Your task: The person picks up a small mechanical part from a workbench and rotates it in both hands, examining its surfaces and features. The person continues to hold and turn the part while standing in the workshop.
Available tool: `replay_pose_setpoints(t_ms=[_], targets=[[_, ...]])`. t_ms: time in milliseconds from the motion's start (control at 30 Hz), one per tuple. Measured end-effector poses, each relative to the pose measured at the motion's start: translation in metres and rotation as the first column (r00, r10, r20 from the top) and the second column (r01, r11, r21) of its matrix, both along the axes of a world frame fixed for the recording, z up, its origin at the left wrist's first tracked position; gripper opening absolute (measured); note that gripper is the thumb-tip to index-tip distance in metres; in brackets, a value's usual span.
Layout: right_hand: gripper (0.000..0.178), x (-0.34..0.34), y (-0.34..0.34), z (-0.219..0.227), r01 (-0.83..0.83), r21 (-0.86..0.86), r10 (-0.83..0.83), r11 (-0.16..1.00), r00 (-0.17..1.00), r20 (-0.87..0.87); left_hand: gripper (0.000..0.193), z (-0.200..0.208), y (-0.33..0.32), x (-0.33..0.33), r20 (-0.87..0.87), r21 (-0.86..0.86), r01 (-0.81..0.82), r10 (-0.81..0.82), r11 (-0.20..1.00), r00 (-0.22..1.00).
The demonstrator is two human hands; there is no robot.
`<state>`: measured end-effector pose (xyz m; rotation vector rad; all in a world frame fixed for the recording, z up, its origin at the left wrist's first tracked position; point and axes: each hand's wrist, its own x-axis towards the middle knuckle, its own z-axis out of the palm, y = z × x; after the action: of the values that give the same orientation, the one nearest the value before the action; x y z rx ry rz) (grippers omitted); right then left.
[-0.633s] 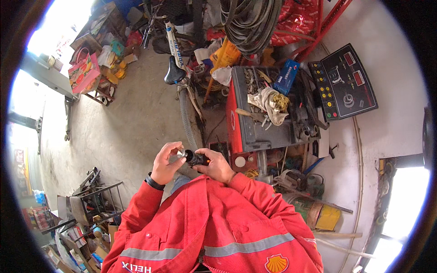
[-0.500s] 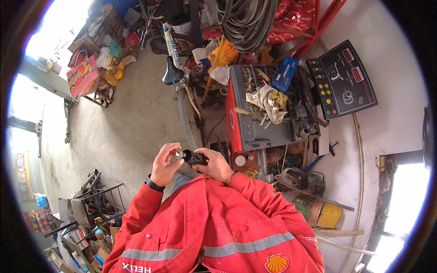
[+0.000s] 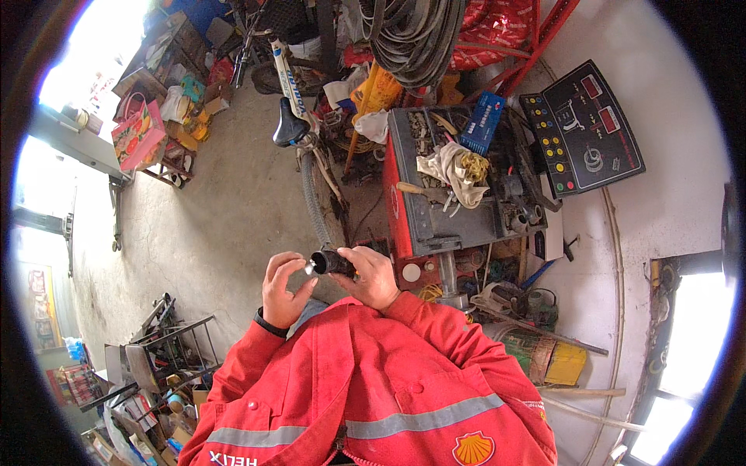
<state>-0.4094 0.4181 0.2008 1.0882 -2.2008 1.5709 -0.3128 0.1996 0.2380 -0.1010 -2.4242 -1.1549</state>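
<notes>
My right hand point(image 3: 368, 277) is closed around a black cylindrical part point(image 3: 330, 263), fingers on top and thumb below. Its round, hollow end is turned towards my left hand point(image 3: 283, 290). Between the left fingertips and thumb is a small shiny metal piece point(image 3: 311, 268), just beside the rim of the black part. Whether the piece touches that rim I cannot tell. Both hands are held in front of my red jacket point(image 3: 311, 365), above the floor.
Ahead stands a bicycle point(image 3: 293, 116). To its right, a red and grey machine point(image 3: 443, 225) carries a cloth point(image 3: 454, 172) and a blue box point(image 3: 483, 124). A control panel point(image 3: 587, 132) is by the wall. At lower left lies a black metal frame point(image 3: 167, 342).
The black part has tilted so its hollow end shows more. My left fingers have drawn slightly apart from it, with the shiny piece at their tips.
</notes>
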Motion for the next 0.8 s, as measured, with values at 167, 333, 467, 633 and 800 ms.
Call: replay_pose_setpoints(t_ms=[167,333,467,633,800], targets=[[0.065,-0.003,0.002,-0.001,0.01,-0.023,-0.012,1.0,0.996,-0.09,0.042,-0.004,0.01,0.004,-0.131,-0.17,-0.052,0.03,0.984,0.991],[0.063,-0.003,0.004,-0.004,0.01,0.0,-0.01,1.0,0.994,-0.112,0.047,-0.009,0.013,0.002,-0.289,-0.273,-0.03,-0.052,0.961,0.956],[0.063,-0.005,0.006,-0.003,-0.005,-0.011,0.003,1.0,0.988,-0.156,0.044,-0.008,0.013,0.003,-0.331,-0.336,-0.029,-0.089,0.941,0.94],[0.064,-0.007,0.008,0.001,-0.01,0.01,0.012,1.0,0.983,-0.182,0.042,-0.002,0.014,0.001,-0.329,-0.365,0.001,-0.13,0.931,0.935],[0.062,-0.006,0.004,0.001,-0.06,-0.025,0.056,0.998,0.989,-0.139,0.044,0.011,0.014,0.0,-0.198,-0.375,0.042,-0.124,0.926,0.972]])
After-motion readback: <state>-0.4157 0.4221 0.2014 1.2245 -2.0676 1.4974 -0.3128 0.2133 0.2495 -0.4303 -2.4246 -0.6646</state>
